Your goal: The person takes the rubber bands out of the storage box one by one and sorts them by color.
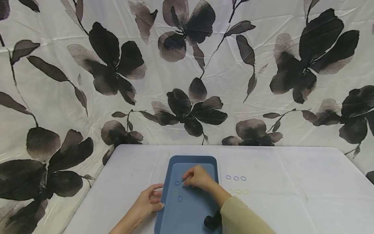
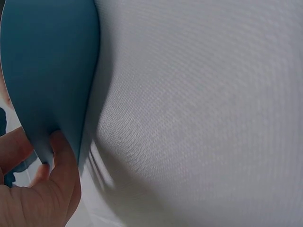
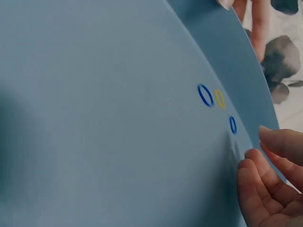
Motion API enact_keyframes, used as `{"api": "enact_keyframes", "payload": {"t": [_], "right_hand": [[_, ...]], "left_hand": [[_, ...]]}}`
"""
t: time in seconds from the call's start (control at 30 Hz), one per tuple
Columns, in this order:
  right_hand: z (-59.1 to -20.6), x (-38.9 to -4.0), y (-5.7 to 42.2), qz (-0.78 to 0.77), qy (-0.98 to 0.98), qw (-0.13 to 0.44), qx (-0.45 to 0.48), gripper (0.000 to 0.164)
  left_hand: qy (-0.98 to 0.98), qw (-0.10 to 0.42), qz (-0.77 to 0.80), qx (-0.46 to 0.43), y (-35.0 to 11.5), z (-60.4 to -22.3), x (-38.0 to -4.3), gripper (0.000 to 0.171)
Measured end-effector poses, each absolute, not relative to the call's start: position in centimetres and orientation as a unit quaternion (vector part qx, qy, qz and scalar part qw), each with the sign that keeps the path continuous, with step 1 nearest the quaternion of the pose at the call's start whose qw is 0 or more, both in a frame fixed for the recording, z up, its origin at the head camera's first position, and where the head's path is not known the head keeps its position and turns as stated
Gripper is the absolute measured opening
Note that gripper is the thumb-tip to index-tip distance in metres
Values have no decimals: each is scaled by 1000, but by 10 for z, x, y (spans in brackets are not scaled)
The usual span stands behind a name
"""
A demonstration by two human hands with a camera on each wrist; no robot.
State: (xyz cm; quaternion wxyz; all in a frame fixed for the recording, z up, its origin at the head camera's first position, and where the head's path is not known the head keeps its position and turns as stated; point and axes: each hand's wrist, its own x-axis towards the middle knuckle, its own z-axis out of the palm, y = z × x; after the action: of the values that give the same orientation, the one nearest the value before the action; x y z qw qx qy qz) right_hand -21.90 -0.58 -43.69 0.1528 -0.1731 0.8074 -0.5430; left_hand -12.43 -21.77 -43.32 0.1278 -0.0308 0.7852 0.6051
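Note:
In the head view, a blue tray lies lengthwise on the white table. My left hand grips its left rim, as the left wrist view also shows, with the fingers against the tray wall. Over the tray's far half is my right hand, its fingers curled and the thumb apart from them; nothing shows between them. Beside its fingertips lies a thin blue ring. Nearer me are a thin yellow ring and another blue ring, all close to the left wall inside the tray.
Right of the tray, three blue rings lie in a row on the white table. A row of three yellow rings is nearer me, partly close to the right forearm. A black device is at my right wrist. Flowered cloth hangs behind.

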Motion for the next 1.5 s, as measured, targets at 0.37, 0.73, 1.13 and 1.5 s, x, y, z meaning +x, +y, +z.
{"api": "enact_keyframes", "payload": {"t": [0.37, 0.73, 1.13, 1.5], "right_hand": [[-455, -216, -23, -521, 832, 69, -180, 11], [-458, -212, -39, -415, 895, -11, -165, 11], [-454, -214, -35, -446, 874, 43, -188, 13], [-436, -214, -22, -545, 803, 166, -173, 8]], "left_hand": [[785, 134, 604, -28, -217, -434, -125, 69], [789, 135, 599, -25, -218, -432, -125, 68], [784, 138, 605, -31, -217, -431, -124, 69], [789, 132, 600, -33, -216, -431, -123, 69]]}}
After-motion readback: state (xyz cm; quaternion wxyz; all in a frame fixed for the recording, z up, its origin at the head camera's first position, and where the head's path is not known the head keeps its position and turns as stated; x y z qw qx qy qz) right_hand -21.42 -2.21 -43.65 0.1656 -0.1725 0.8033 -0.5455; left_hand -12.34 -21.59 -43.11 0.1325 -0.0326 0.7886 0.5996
